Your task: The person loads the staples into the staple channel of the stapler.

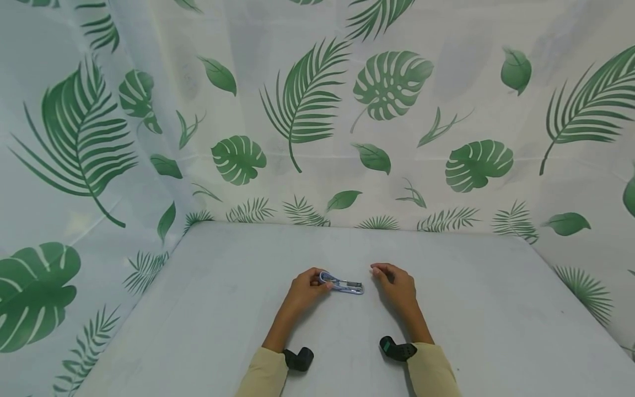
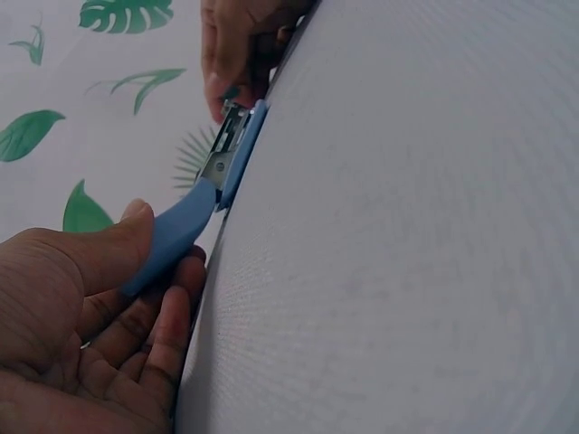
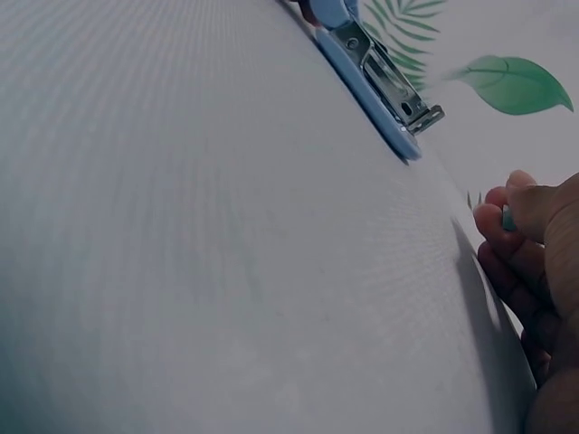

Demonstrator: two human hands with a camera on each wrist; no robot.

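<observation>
A small blue stapler (image 1: 342,285) with a bare metal magazine lies low over the white table, left of centre between the hands. My left hand (image 1: 303,289) grips its handle end, with the thumb on top and fingers beneath, as the left wrist view shows. The metal end points toward my right hand (image 1: 399,285), which is a short gap away in the head view. Between that hand's thumb and index finger I pinch a tiny teal piece (image 3: 508,218), mostly covered by the fingertips; I cannot tell what it is.
The white table (image 1: 223,309) spreads out around both hands. Behind it and along the sides hangs a white cloth (image 1: 317,182) printed with green leaves. A black wrist camera (image 1: 299,359) sits at my left cuff, and another black camera (image 1: 397,349) at my right.
</observation>
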